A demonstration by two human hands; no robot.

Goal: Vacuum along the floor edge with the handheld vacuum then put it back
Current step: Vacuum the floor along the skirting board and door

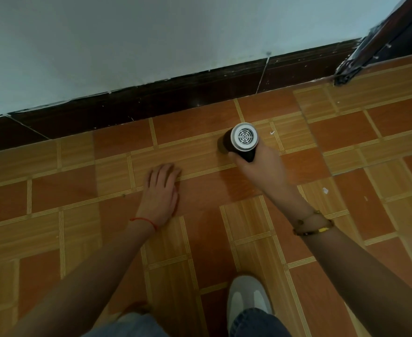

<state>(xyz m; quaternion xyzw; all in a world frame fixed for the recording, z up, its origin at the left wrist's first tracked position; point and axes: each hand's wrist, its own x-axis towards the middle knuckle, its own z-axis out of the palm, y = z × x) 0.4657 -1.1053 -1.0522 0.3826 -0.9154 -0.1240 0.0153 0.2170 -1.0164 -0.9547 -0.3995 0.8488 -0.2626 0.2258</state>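
The handheld vacuum [242, 141] is a short black cylinder with a white vented end cap facing up at me. It stands nose-down on the tiled floor [78, 215], a short way in front of the dark skirting board [151, 103]. My right hand [261, 166] grips its lower body from the near side. Resting flat on the tiles to the left of the vacuum is my left hand [162, 188], fingers together and holding nothing. A red thread circles my left wrist and a beaded bracelet my right.
A pale wall [151, 32] rises above the skirting. A dark door frame [375, 40] stands at the upper right. Small white scraps [325, 190] lie on the tiles to the right. My white shoe [247, 300] and jeans are at the bottom.
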